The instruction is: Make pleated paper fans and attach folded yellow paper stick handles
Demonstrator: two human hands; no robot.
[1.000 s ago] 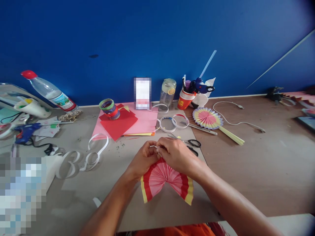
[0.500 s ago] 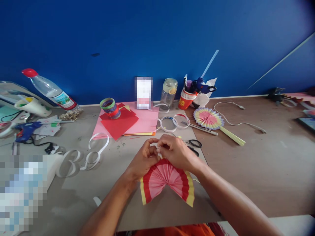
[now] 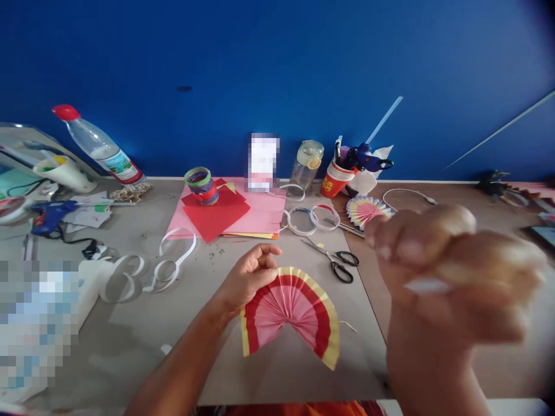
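Observation:
A pleated paper fan (image 3: 289, 312), pink with a red band and a yellow rim, lies half spread on the grey board (image 3: 277, 375) in front of me. My left hand (image 3: 249, 277) rests on its left edge, fingers curled and thumb out. My right hand (image 3: 446, 271) is raised close to the camera at the right, blurred, with its fingers closed on a thin white strip (image 3: 422, 285). Black scissors (image 3: 336, 263) lie just beyond the fan, to its right.
Pink and red paper sheets (image 3: 234, 214) with a tape roll (image 3: 200, 185) lie behind. Clear rings (image 3: 310, 218), a finished fan (image 3: 366, 211), a red cup of tools (image 3: 336, 176), a jar (image 3: 306, 164), a tilted bottle (image 3: 102, 147), a blue glue gun (image 3: 50, 212) and white ribbon (image 3: 173, 254) surround the board.
My right hand left the fan's centre and rose toward the camera at the right, holding a white strip. The fan spread wider. The view shifted slightly right.

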